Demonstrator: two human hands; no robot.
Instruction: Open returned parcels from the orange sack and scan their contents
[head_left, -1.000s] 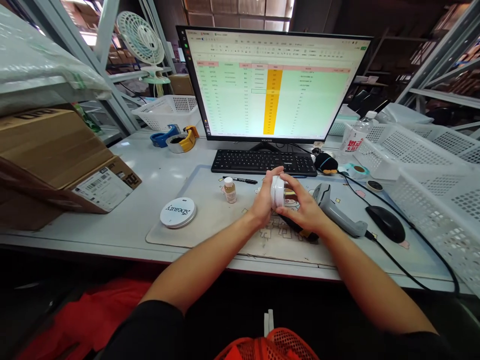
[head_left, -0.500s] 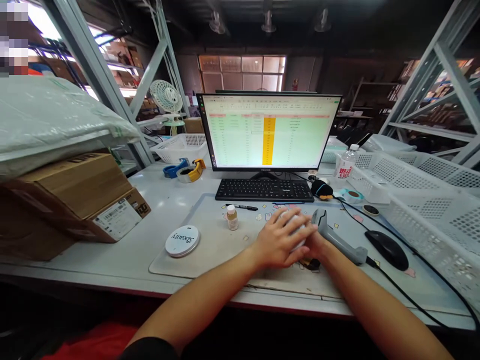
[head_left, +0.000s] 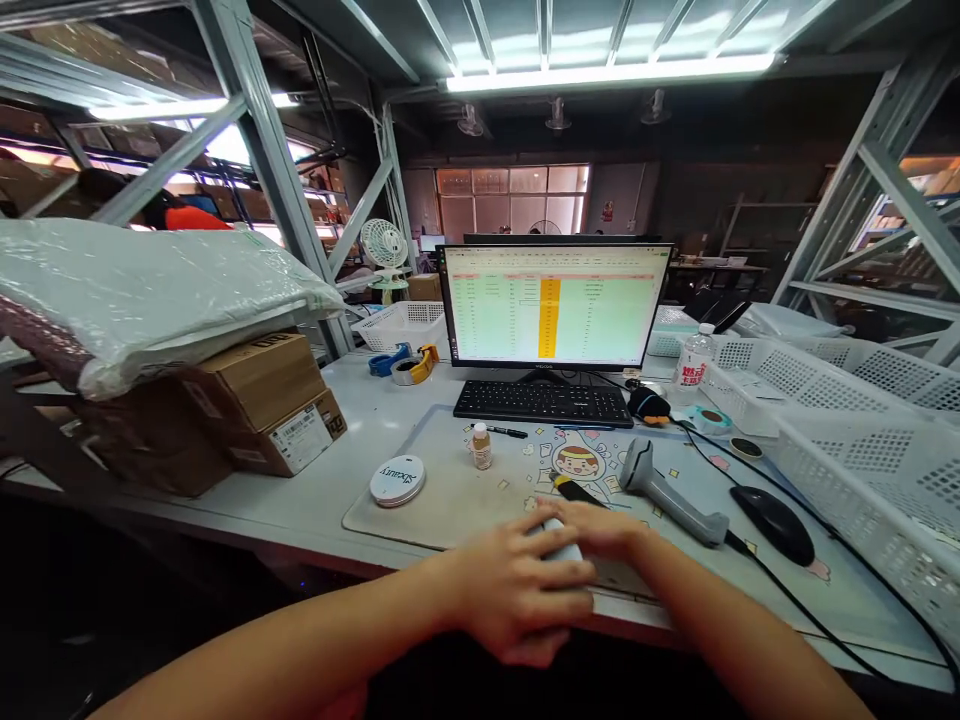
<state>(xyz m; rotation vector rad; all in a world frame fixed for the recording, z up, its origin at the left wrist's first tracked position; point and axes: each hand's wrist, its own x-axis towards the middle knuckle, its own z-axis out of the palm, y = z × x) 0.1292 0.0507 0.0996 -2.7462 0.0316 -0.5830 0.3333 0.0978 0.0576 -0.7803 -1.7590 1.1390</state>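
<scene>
White plastic jar point(head_left: 561, 540) is clasped by left hand point(head_left: 517, 590) and right hand point(head_left: 600, 530) at the desk mat's point(head_left: 420, 510) near edge. Looks light, stiff, smooth; slip-prone, best gripped around the body.

The hands point(head_left: 521, 585) have a stretch of mat point(head_left: 457, 510) to their left, up to the round tin point(head_left: 397, 481); the scanner point(head_left: 670, 497) blocks the way right, and the small bottle point(head_left: 481, 447) and keyboard point(head_left: 541, 403) stand ahead.
</scene>
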